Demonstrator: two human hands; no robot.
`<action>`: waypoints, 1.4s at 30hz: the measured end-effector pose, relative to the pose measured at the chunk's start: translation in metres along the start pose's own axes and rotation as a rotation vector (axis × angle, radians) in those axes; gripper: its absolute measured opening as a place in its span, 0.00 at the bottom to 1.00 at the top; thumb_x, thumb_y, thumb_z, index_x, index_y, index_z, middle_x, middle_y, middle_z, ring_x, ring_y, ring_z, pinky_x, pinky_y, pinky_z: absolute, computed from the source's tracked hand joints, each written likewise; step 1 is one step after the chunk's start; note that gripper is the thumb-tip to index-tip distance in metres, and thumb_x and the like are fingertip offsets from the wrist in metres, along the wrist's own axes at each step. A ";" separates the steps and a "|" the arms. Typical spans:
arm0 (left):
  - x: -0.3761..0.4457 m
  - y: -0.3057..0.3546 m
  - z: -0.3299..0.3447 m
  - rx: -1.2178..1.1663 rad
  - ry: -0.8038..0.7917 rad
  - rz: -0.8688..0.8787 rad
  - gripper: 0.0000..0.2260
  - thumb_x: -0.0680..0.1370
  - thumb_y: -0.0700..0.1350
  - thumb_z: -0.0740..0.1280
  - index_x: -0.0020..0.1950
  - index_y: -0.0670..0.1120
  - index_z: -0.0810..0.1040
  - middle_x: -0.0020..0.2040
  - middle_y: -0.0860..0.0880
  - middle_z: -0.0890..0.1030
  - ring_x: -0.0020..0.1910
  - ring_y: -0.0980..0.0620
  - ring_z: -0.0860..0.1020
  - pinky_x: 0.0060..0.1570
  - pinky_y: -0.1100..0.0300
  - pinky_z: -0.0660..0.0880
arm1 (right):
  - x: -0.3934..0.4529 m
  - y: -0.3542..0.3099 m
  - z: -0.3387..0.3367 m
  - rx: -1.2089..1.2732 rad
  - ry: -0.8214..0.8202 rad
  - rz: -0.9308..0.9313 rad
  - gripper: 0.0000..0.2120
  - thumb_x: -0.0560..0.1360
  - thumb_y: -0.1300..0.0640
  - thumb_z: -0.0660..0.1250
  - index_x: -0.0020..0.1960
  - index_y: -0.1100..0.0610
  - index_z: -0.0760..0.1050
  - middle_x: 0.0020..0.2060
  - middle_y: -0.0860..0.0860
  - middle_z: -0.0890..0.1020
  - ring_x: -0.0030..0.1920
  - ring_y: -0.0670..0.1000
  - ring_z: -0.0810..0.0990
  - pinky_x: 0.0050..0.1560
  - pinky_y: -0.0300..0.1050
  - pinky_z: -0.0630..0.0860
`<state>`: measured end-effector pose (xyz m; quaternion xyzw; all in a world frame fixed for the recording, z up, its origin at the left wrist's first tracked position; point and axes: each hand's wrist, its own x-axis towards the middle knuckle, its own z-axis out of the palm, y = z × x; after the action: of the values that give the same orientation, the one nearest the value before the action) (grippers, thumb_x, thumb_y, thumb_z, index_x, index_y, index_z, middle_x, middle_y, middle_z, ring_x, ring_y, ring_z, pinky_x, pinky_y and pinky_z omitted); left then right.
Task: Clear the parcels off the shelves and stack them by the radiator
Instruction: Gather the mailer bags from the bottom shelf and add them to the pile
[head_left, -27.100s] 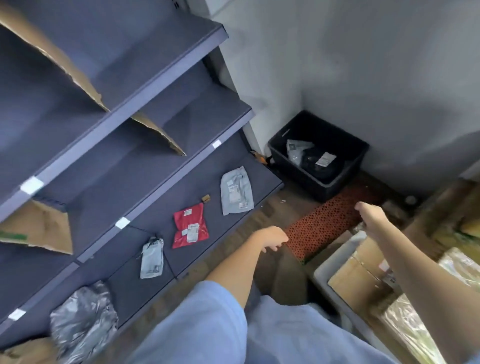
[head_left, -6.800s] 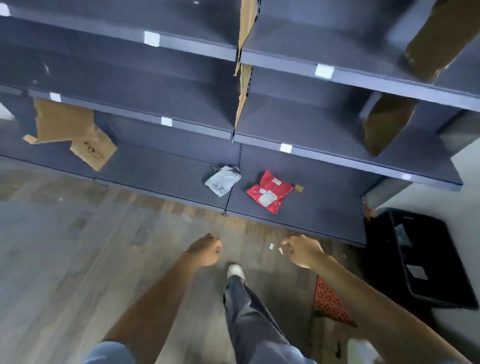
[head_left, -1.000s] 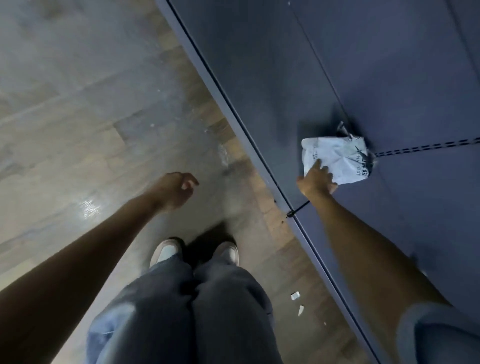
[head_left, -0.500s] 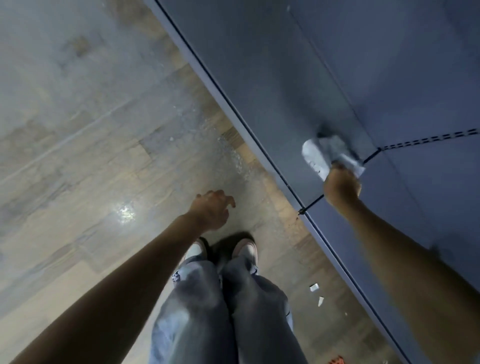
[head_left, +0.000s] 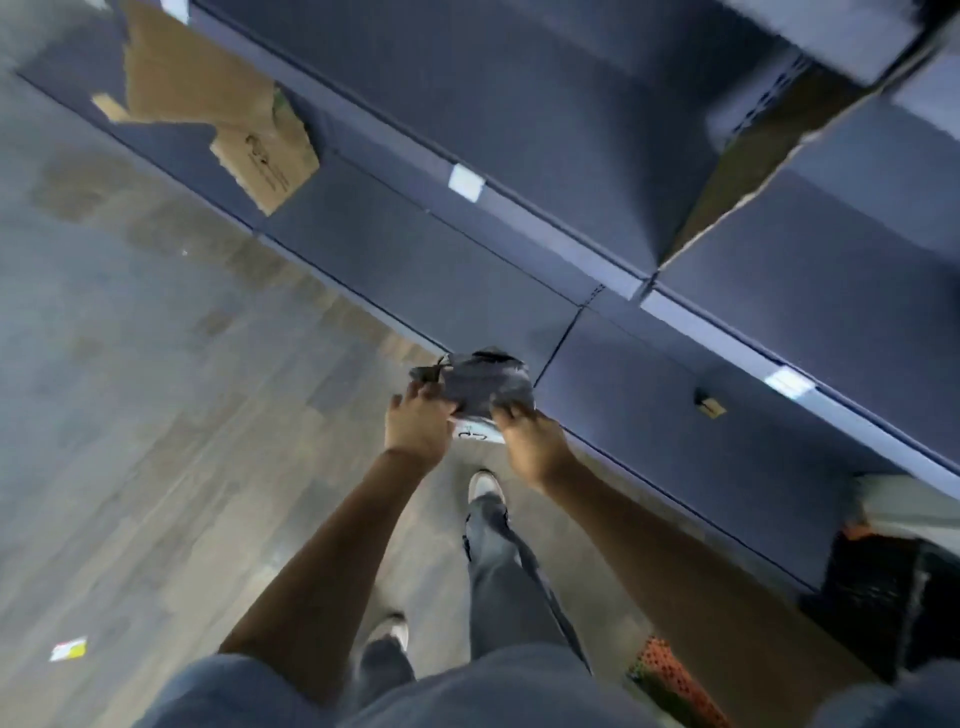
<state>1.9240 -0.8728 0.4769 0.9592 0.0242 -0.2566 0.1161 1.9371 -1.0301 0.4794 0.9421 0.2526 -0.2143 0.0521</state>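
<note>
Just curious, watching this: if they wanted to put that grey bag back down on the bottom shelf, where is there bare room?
Bare shelf runs between the torn cardboard and the bag both hands hold. More lies right, around a small brown scrap. Crowded only at the far left, under the cardboard.

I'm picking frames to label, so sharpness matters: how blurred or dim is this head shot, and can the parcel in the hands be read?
Head view: motion blur smears the whole frame, worst on the shelves at top right; light is dim and bluish; wide-angle tilt slants the shelf edges. The parcel, held by left hand and right hand, looks dark and crumpled, its white label unreadable.
</note>
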 end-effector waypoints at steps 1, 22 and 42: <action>-0.020 0.011 0.002 0.009 0.006 0.044 0.16 0.78 0.48 0.60 0.66 0.55 0.72 0.69 0.48 0.69 0.70 0.47 0.63 0.65 0.52 0.64 | -0.026 0.000 0.003 0.036 -0.049 0.031 0.29 0.76 0.63 0.59 0.75 0.61 0.54 0.69 0.59 0.68 0.61 0.58 0.76 0.55 0.50 0.76; -0.463 0.434 0.099 0.268 0.232 1.533 0.25 0.77 0.44 0.63 0.73 0.58 0.63 0.72 0.54 0.67 0.70 0.50 0.65 0.64 0.53 0.66 | -0.733 0.011 0.087 0.185 0.590 1.162 0.29 0.75 0.67 0.54 0.76 0.57 0.56 0.75 0.56 0.59 0.76 0.54 0.55 0.75 0.46 0.56; -0.613 0.493 0.364 1.292 -0.338 1.813 0.32 0.79 0.37 0.55 0.76 0.60 0.46 0.78 0.49 0.51 0.75 0.45 0.57 0.69 0.48 0.62 | -0.865 -0.112 0.320 0.944 0.197 1.766 0.29 0.73 0.68 0.63 0.72 0.58 0.60 0.76 0.62 0.47 0.77 0.60 0.45 0.65 0.54 0.69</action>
<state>1.2675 -1.4295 0.5795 0.4557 -0.8355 -0.1683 -0.2569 1.0852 -1.3913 0.5640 0.7298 -0.6440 -0.0981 -0.2076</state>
